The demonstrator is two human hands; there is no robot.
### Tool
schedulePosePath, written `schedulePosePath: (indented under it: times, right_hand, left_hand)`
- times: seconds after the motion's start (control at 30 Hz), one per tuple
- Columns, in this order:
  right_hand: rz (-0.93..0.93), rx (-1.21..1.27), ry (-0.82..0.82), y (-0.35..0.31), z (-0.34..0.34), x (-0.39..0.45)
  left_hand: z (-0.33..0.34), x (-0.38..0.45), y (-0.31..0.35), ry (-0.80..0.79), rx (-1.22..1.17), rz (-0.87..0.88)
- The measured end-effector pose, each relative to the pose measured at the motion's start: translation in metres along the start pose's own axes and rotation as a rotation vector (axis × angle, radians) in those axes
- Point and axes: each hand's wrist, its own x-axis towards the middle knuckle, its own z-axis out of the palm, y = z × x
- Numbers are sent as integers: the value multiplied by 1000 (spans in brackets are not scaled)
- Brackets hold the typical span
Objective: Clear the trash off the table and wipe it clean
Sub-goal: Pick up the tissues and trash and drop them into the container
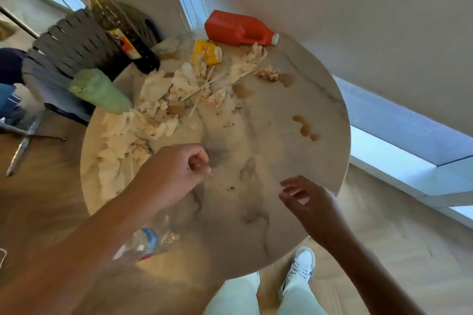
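Crumpled napkins heap toward the table's far-left edge: light, soft, best bunched from above. Left hand pinches something tiny; right hand hovers, fingers loosely spread, empty.

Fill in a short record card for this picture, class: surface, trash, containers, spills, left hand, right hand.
surface: round marble table
trash: crumpled napkins and thin sticks, heaped on the far left part
containers: orange jug on its side, yellow cup tipped over, dark bottle, clear water bottle at the near edge
spills: brown puddles
left hand: fingers curled; contents unclear
right hand: fingers spread, holding nothing
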Motion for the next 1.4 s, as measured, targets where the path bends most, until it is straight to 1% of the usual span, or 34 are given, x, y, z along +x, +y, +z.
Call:
schedulePosePath:
  times: [0.07,0.13,0.37,0.43,0.5,0.53,0.6,0.73,0.8,0.87,1.03,1.23,1.3,1.4]
  right_hand:
    - [-10,-24,-16,-11,13,2]
    - [-9,-49,-38,-20,24,5]
    - [48,-90,-48,-38,54,5]
    - [67,-133,-58,-40,63,6]
    - [81,-182,-68,-43,74,9]
    - [81,-205,-69,-44,79,12]
    - [53,-266,-73,-50,92,21]
    - [-88,-407,-100,-60,126,52]
    - [-169,-546,-127,-59,144,72]
    - [-222,-681,-152,-54,158,89]
    - [-347,-845,-170,-45,174,107]
    - [-436,-850,-131,-42,178,107]
    - [-424,-820,-112,-41,177,107]
    - [-373,-744,-62,-39,174,106]
  left_hand:
    - [-11,20,-26,-3,73,9]
    - [-8,43,-49,-10,143,42]
    - [61,109,-91,-78,400,212]
    - [78,116,-99,-75,456,263]
    - [91,118,-107,-37,480,320]
    - [94,117,-111,-1,475,344]
    - [98,116,-120,71,414,337]
    - [95,105,-136,172,263,248]
    - [93,96,-144,218,175,233]
    - [93,89,-154,236,140,246]
    - [95,94,-155,185,178,239]
    - [109,109,-137,115,297,311]
    - [110,111,-139,119,251,281]
    - [99,107,-150,183,146,238]
